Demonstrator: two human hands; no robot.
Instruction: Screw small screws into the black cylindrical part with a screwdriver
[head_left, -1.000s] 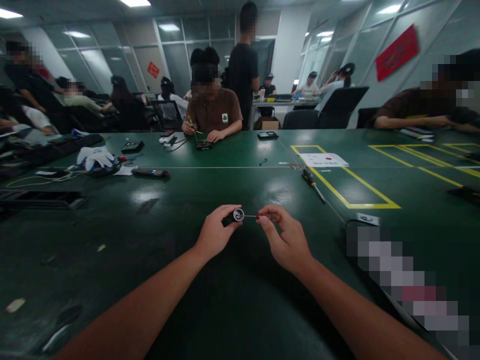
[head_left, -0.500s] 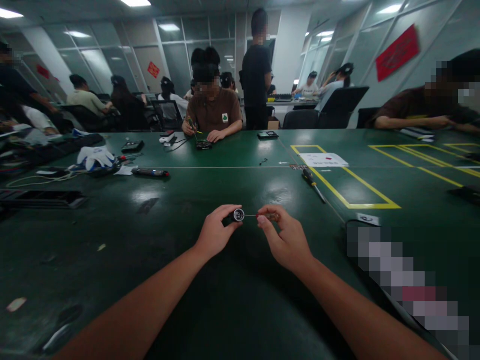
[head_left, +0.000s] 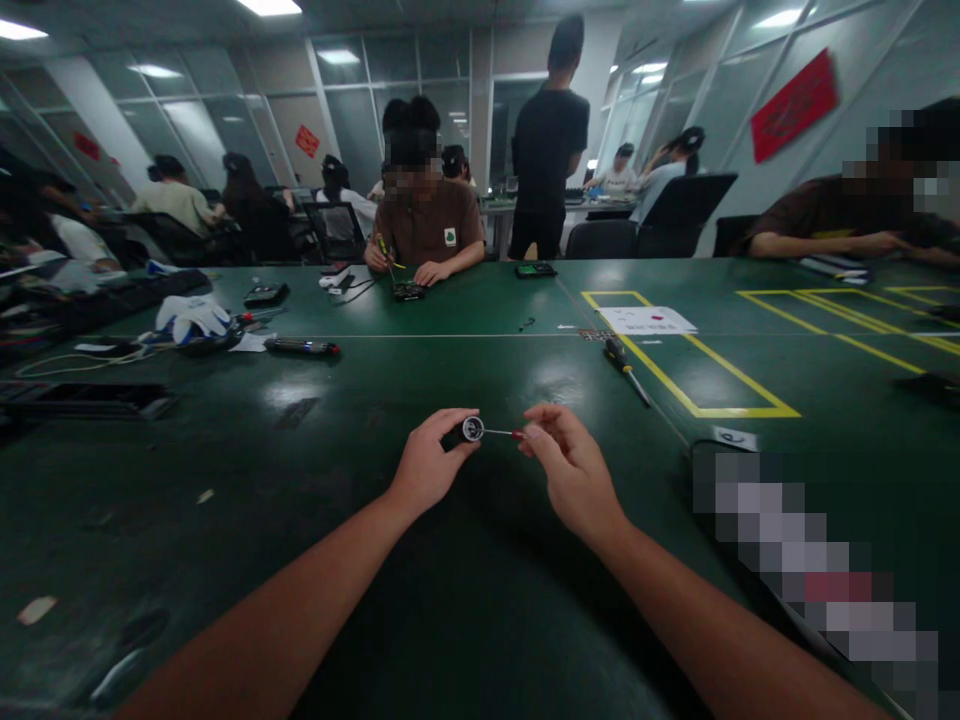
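Note:
My left hand (head_left: 431,465) is closed around a small black cylinder (head_left: 472,430). Its pale, round open end faces me, and dark detail inside is too small to make out. My right hand (head_left: 574,465) pinches the handle of a thin screwdriver (head_left: 501,433), whose red collar shows at the fingertips. The metal shaft points left and its tip meets the cylinder's right side; whether it is engaged there I cannot tell. Most of the handle is hidden by my fingers. Both hands are held above the green table (head_left: 450,620).
A larger black-and-yellow screwdriver (head_left: 628,370) lies beyond my right hand, near a white paper sheet (head_left: 649,320). Farther left are a pen-like tool (head_left: 302,346) and white-blue gloves (head_left: 192,318). A dark-edged mat (head_left: 694,500) is at right. A co-worker (head_left: 427,215) sits opposite.
The cylinder and both hands have shifted slightly left. My right fingers have changed position on the screwdriver, hiding more of its handle. In the background, a standing person has moved right.

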